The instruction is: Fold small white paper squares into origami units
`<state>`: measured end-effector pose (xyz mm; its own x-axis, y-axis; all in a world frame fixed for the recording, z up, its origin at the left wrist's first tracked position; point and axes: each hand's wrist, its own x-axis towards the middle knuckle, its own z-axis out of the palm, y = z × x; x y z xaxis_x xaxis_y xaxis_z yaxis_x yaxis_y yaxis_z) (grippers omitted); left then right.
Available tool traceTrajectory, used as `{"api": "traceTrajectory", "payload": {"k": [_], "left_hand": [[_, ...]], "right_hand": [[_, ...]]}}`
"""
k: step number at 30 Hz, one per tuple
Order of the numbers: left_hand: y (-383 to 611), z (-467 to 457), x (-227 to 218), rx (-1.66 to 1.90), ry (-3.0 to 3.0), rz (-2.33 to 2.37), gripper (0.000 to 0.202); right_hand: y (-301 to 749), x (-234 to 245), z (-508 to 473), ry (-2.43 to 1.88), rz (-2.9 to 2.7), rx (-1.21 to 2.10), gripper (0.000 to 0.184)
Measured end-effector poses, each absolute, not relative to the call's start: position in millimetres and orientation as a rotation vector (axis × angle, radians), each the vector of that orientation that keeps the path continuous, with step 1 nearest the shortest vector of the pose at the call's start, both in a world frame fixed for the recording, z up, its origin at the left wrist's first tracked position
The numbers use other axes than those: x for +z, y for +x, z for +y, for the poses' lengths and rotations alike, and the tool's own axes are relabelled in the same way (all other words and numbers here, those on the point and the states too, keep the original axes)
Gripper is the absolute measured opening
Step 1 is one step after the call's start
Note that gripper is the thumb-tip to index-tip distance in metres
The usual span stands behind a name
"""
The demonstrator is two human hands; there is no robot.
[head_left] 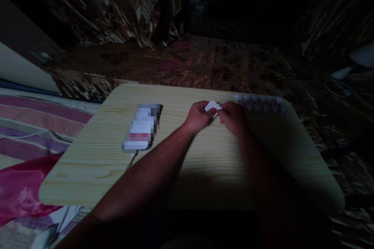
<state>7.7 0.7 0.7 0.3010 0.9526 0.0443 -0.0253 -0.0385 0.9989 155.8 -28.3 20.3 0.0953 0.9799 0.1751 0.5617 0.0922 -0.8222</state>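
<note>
A small folded piece of white paper [213, 107] is pinched between both hands, above the far middle of the light wooden table [163, 171]. My left hand [198, 116] grips its left side, thumb on top. On its right side, the thumb and fingers of my right hand [233, 116] are closed on it. Part of the paper is covered by the fingers, so its full shape cannot be made out. Just beyond my right hand, several small folded white paper pieces [263, 104] stand in two rows near the table's far right edge.
A phone [142, 126] with a lit, blurred screen and a cable lies on the table's left. Striped bedding [58, 118] and a pink cloth [26, 186] are at the left. Patterned fabric [181, 62] and curtains [140, 4] lie beyond. At the far right is a white cord [336, 85].
</note>
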Motion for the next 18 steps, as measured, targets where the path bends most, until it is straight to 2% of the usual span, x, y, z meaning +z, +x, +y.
{"api": "traceTrajectory", "payload": {"k": [9, 18], "left_hand": [[9.6, -1.7, 2.2, 1.022, 1.371, 0.966, 0.019], [9.3, -0.4, 0.7, 1.043, 1.331, 0.948, 0.015]], "right_hand": [[161.0, 16.8, -26.1, -1.541, -1.669, 0.562, 0.013], [158.2, 20.5, -26.6, -1.562, -1.583, 0.722, 0.012]]}}
